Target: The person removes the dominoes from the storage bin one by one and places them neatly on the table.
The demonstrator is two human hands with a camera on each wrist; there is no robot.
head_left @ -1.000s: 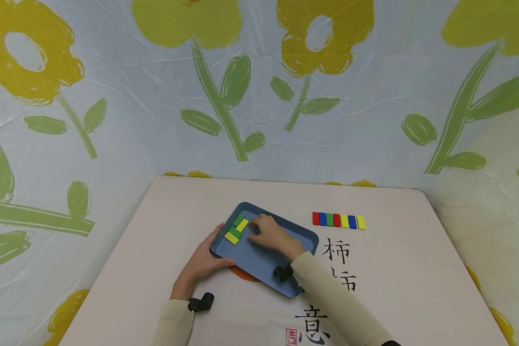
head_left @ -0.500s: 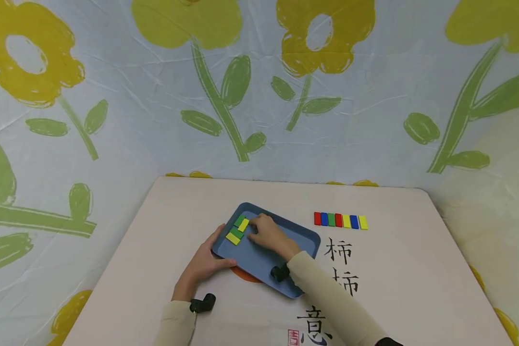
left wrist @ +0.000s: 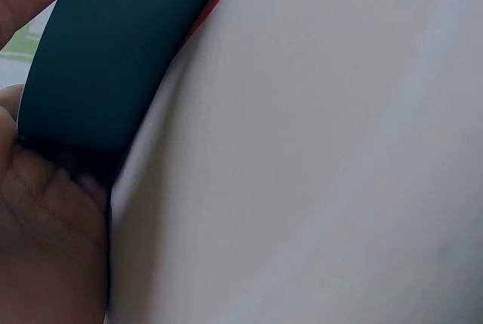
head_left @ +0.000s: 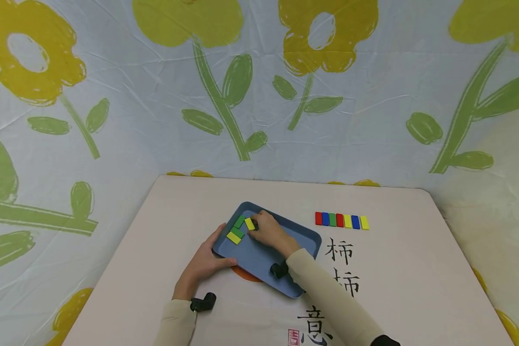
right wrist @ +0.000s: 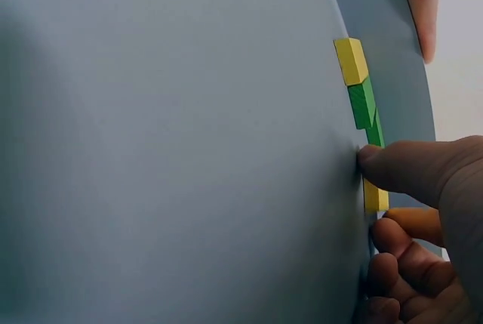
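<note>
A blue-grey tray (head_left: 264,259) lies at an angle on the table. My left hand (head_left: 205,262) grips its left corner, thumb along the near rim and fingers along the left side. In the left wrist view the tray's dark outer wall (left wrist: 113,52) sits between thumb and palm. Over the tray, my right hand (head_left: 268,229) pinches a yellow block (head_left: 250,224) between thumb and index finger. Just left of it lie a green block (head_left: 240,221), a second green block (head_left: 237,232) and another yellow block (head_left: 233,238). The right wrist view shows the thumb partly covering the pinched yellow block (right wrist: 375,197).
A row of red, blue, green and yellow blocks (head_left: 340,220) lies on the table right of the tray. Black brush characters (head_left: 341,252) and a red seal mark the table cover (head_left: 393,269). An orange patch (head_left: 245,275) shows under the tray's near edge. Flowered cloth hangs behind.
The yellow block by my right fingertips has turned and shifted slightly right, away from the upper green block. My left hand keeps its hold on the tray.
</note>
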